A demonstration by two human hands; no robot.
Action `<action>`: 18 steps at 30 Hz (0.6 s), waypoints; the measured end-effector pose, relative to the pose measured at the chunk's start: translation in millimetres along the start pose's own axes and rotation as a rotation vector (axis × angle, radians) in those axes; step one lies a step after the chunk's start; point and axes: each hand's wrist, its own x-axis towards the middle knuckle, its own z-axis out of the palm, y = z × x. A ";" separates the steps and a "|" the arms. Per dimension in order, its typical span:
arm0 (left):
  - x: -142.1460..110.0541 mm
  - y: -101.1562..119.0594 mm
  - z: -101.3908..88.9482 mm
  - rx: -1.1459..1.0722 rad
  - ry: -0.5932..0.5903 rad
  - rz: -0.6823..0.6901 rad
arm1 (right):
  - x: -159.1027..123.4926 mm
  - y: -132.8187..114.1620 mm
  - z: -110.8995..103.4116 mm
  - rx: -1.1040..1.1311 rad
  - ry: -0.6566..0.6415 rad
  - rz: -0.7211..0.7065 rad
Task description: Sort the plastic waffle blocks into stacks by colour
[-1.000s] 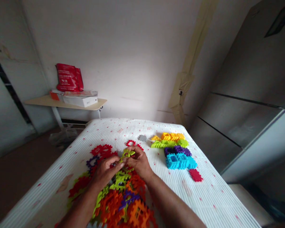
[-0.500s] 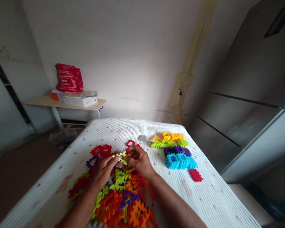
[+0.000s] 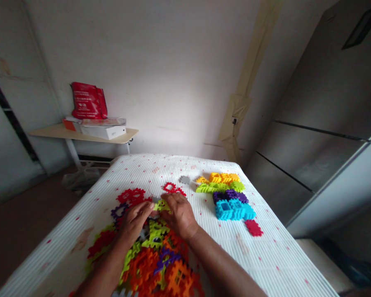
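- Over the white ribbed bedcover [image 3: 275, 264] with its red flecks, my two hands meet low in the middle of my head camera's view.
- My left hand [image 3: 132, 225] slants inward, its fingers [image 3: 145, 208] together and stretched toward the lime-green interlocking piece [image 3: 161, 206]. Their tips reach its left edge, but I cannot tell whether they grip it.
- My right hand [image 3: 181, 216] arches over that piece, with its fingers [image 3: 170, 201] curled down and clamped on it. Only part of the piece shows between my hands.
- Beneath my wrists sprawls a heap of orange, lime, red and purple plastic pieces [image 3: 176, 280]. A red ring piece [image 3: 171, 188] and a grey piece [image 3: 184, 180] lie just beyond my fingers.
- To my right lie rows of yellow, green, purple and blue stacked pieces [image 3: 230, 210], with a crimson piece [image 3: 253, 227] just beside them.
- Farther off, a wall table [image 3: 80, 134] carries a white box [image 3: 103, 132] and a red bag [image 3: 88, 101]. A grey refrigerator [image 3: 315, 123] stands at right.
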 end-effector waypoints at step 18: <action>4.2 -22.1 2.8 -0.057 -0.031 0.019 | 32.5 42.3 -72.1 -0.438 -0.381 0.121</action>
